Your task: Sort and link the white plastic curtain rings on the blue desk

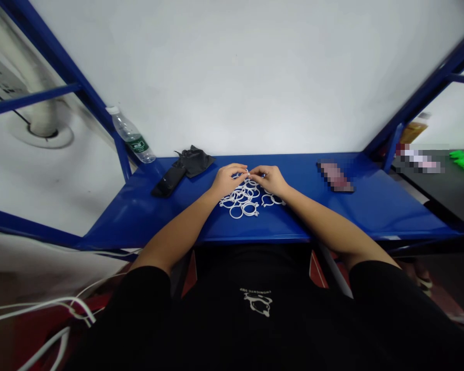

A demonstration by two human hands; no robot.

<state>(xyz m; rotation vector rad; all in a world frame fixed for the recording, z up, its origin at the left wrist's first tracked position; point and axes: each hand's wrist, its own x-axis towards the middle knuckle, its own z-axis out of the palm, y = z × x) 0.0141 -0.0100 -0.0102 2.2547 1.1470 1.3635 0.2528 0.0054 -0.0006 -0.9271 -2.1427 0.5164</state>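
Over the blue shelf-like tabletop, my left hand (pixel 229 179) and my right hand (pixel 270 179) meet with fingertips pinched around one small white plastic ring (pixel 248 172). Most of that ring is hidden by the fingers. Just below the hands lies a loose pile of white plastic rings (pixel 241 198), several of them overlapping, with small forked tabs on their edges. A few more rings (pixel 268 201) rest apart from the pile, under my right wrist, which partly covers them.
At the left back stand a tilted water bottle (pixel 133 138), a black phone (pixel 170 180) and a crumpled black bag (pixel 195 159). A blurred pinkish phone-shaped object (pixel 335 176) lies to the right. Blue frame posts (pixel 394 147) flank the blue tabletop (pixel 127 216); a white wall closes the back.
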